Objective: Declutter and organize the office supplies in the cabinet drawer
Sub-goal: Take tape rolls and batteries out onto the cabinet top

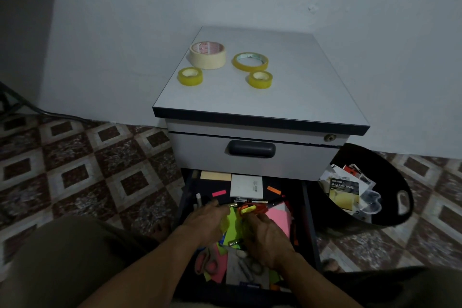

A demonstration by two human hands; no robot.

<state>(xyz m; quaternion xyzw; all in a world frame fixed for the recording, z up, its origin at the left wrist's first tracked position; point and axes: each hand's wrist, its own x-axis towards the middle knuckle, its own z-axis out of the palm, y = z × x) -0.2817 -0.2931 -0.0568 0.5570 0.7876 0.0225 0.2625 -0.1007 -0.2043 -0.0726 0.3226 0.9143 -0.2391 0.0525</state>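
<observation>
The lower drawer (309, 210) of the cabinet (300, 82) stands pulled out, dim inside and crowded with loose supplies. At its back lie a tan pad (215, 175) and a white pad (246, 186) side by side, with a pink flag (219, 193) and an orange flag (273, 189) just in front of them, then a row of batteries (250, 200). Nearer lie a pink sheet (280, 215), more bright paper scraps and pink-handled scissors (206, 261). Both hands are in the drawer's middle. The left hand (205, 220) lies with its fingers reaching onto a yellow-green sheet (228, 220). The right hand (265, 235) has its fingers curled beside that sheet, just behind an orange tool (250, 209). Blur and shadow hide whether either hand actually grips anything. The upper drawer (300, 157) is closed. On the cabinet top, well apart from one another, sit a roll of masking tape (207, 55) and three yellow tape rolls, one wide (250, 61) and two small (190, 76) (260, 79). A black bin (390, 165) touches the cabinet's right side and holds torn packaging, including an alkaline battery card (345, 190).
</observation>
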